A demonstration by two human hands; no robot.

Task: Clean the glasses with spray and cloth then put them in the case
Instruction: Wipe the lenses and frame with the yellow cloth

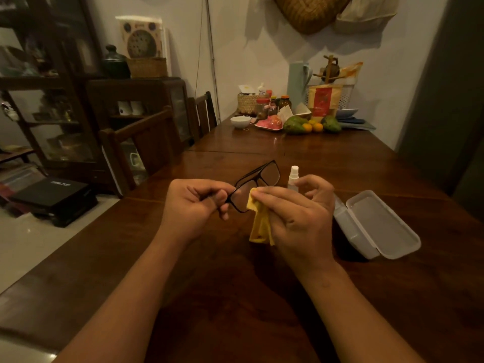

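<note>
Right hand (296, 218) fingers pinch yellow soft cloth (259, 226) against 1 lens; left hand (191, 205) grips black rectangular plastic glasses (255, 172) by the frame, steadying them, I judge.

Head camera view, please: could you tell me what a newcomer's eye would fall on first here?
At centre, the left hand holds black-framed glasses above the wooden table, while the right hand pinches a yellow cloth against one lens. Just behind the right hand stands a small white spray bottle, and further right an open, translucent glasses case lies on the table.
</note>
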